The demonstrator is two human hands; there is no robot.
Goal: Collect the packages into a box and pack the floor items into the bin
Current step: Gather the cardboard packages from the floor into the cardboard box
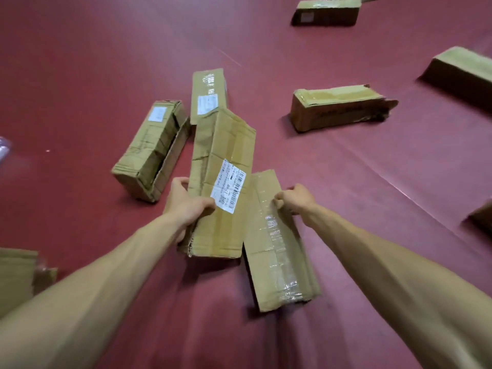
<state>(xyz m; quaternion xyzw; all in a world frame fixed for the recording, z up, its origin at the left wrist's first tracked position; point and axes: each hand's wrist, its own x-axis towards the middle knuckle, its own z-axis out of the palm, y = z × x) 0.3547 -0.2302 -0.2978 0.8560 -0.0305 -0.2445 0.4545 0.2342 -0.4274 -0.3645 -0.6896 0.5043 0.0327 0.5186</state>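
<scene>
Several long brown cardboard packages lie scattered on a dark red floor. My left hand [186, 203] grips the near left edge of a labelled package [226, 145], which is lifted off the floor and tilted away from me. Beside it on the right, my right hand [292, 199] holds the far end of a taped package [277, 251]. The two held packages touch along their long sides. Past them lie a package with an open side flap [151, 150] and another labelled package [209, 89].
More packages lie at the right [338, 106], far right [463, 70], top [327, 12] and right edge [483, 214]. Part of a cardboard piece [18, 272] shows at the lower left. A pale object [4, 147] sits at the left edge. A floor seam [415, 201] runs diagonally on the right.
</scene>
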